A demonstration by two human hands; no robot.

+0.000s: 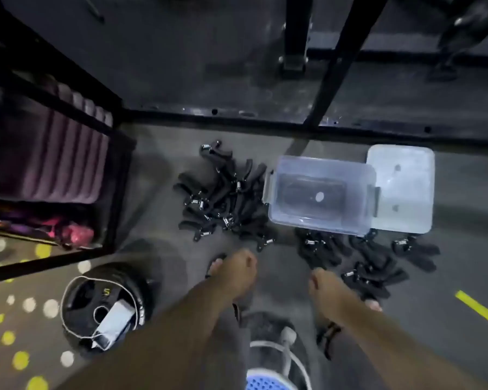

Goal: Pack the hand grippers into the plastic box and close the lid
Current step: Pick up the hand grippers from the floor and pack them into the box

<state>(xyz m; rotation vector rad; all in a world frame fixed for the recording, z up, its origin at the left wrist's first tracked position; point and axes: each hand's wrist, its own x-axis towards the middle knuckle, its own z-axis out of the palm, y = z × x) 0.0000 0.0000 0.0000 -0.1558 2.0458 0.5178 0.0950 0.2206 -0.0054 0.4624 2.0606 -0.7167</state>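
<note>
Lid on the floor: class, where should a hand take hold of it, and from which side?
Probably its free right edge, coming from the right: the lid lies flat, its left edge meets the box, and hand grippers crowd its near edge.

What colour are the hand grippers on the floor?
The hand grippers are black with silver springs, clearest in the head view.

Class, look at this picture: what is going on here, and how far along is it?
A person stands over black hand grippers heaped on the floor, reaching down with both arms. The left hand and right hand hover above the heaps; blur hides their fingers. The clear plastic box sits open, apparently empty, its lid flat beside it. Packing has not yet begun.
</note>
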